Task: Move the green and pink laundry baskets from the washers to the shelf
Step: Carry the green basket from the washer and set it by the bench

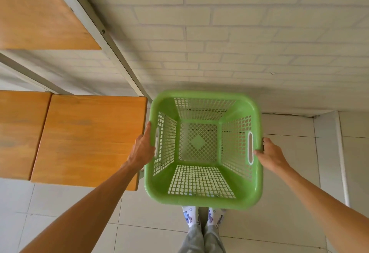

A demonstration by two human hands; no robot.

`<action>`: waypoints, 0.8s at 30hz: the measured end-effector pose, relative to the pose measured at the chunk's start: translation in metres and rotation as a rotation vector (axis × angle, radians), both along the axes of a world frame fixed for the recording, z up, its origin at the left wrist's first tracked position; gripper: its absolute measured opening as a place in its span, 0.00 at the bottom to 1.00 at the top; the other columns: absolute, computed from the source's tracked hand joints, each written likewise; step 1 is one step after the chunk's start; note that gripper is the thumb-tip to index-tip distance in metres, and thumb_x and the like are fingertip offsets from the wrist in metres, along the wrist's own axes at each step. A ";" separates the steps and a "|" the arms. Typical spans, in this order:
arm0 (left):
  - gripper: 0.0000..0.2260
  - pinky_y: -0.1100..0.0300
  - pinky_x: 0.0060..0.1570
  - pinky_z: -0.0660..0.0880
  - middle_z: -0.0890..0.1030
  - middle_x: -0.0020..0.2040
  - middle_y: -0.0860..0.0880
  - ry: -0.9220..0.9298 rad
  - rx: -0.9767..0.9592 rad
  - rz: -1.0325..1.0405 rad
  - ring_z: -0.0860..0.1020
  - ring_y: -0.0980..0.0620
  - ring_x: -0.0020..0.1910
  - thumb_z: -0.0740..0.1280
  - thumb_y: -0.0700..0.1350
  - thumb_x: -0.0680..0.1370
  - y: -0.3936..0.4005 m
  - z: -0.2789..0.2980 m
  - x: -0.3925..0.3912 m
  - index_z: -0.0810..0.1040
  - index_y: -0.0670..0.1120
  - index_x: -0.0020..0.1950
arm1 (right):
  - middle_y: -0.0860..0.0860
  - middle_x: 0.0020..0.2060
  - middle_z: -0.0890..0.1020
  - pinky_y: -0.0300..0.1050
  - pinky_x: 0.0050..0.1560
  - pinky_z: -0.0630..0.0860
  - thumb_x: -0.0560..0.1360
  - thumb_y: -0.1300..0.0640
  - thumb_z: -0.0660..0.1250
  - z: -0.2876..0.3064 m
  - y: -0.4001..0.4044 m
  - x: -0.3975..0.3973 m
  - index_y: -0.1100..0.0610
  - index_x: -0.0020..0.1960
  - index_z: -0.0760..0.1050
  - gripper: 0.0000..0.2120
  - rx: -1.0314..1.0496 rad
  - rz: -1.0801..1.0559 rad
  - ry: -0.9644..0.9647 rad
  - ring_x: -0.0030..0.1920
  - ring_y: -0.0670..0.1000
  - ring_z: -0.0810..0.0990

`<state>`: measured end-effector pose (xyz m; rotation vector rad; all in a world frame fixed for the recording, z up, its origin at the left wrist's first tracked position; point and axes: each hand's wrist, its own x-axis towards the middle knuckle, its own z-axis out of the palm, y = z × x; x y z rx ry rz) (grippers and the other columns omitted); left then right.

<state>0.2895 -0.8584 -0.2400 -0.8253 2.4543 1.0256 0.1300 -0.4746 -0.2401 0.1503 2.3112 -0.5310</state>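
- Gripping the green laundry basket by its side rims, the left hand and right hand each close beside a handle slot.
- The basket hangs empty and upright above the tiled floor, over patterned socks.
- It sits just right of the wooden shelf, near the white brick wall.
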 end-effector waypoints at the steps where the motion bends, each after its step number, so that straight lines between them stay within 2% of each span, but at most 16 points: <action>1: 0.42 0.43 0.32 0.81 0.80 0.55 0.35 0.008 -0.005 -0.012 0.83 0.37 0.40 0.63 0.26 0.75 -0.001 -0.001 0.000 0.45 0.47 0.82 | 0.55 0.49 0.80 0.42 0.35 0.73 0.79 0.62 0.65 -0.002 -0.001 0.000 0.61 0.65 0.70 0.15 0.007 0.003 0.008 0.44 0.55 0.80; 5: 0.40 0.44 0.35 0.82 0.78 0.56 0.34 0.032 -0.027 -0.024 0.83 0.36 0.43 0.63 0.27 0.77 -0.003 -0.006 -0.006 0.47 0.45 0.82 | 0.55 0.48 0.79 0.44 0.39 0.74 0.80 0.61 0.64 -0.007 -0.007 -0.004 0.63 0.64 0.70 0.13 0.031 0.023 0.063 0.43 0.56 0.79; 9: 0.37 0.47 0.36 0.83 0.78 0.55 0.38 -0.006 -0.027 -0.047 0.83 0.41 0.41 0.63 0.30 0.79 -0.002 -0.009 -0.011 0.48 0.46 0.82 | 0.58 0.51 0.80 0.45 0.39 0.77 0.80 0.61 0.64 -0.009 -0.014 -0.009 0.64 0.64 0.70 0.14 0.072 0.040 0.058 0.44 0.57 0.80; 13: 0.42 0.52 0.34 0.83 0.77 0.58 0.42 -0.051 0.021 -0.060 0.83 0.45 0.43 0.65 0.26 0.74 0.001 -0.004 -0.012 0.49 0.47 0.81 | 0.63 0.56 0.77 0.56 0.46 0.82 0.81 0.62 0.62 -0.005 -0.021 -0.006 0.66 0.66 0.67 0.16 0.139 0.050 0.055 0.48 0.62 0.82; 17: 0.42 0.45 0.47 0.83 0.75 0.63 0.40 -0.082 0.026 -0.114 0.79 0.41 0.56 0.69 0.29 0.73 0.003 -0.003 -0.012 0.50 0.45 0.80 | 0.65 0.59 0.75 0.55 0.45 0.83 0.80 0.62 0.62 -0.005 -0.018 -0.001 0.66 0.69 0.64 0.19 0.151 0.017 0.040 0.48 0.63 0.82; 19: 0.42 0.43 0.54 0.81 0.74 0.65 0.39 -0.117 0.012 -0.138 0.76 0.41 0.62 0.71 0.33 0.73 0.007 0.001 -0.010 0.50 0.44 0.80 | 0.65 0.60 0.77 0.56 0.47 0.83 0.80 0.59 0.65 -0.001 -0.012 -0.001 0.64 0.73 0.61 0.25 0.100 0.052 0.003 0.49 0.63 0.82; 21: 0.40 0.42 0.58 0.79 0.72 0.66 0.39 -0.149 -0.009 -0.166 0.73 0.40 0.66 0.72 0.36 0.74 0.013 0.013 -0.007 0.52 0.42 0.80 | 0.64 0.62 0.76 0.58 0.53 0.82 0.79 0.54 0.68 0.015 -0.005 0.002 0.60 0.77 0.54 0.34 0.045 0.088 -0.022 0.54 0.63 0.82; 24: 0.39 0.42 0.62 0.76 0.70 0.69 0.40 -0.189 -0.042 -0.223 0.70 0.40 0.69 0.72 0.42 0.75 0.026 0.060 -0.004 0.53 0.43 0.80 | 0.63 0.72 0.68 0.61 0.66 0.74 0.79 0.47 0.65 0.061 0.007 0.012 0.57 0.81 0.48 0.40 0.089 0.200 0.015 0.69 0.64 0.72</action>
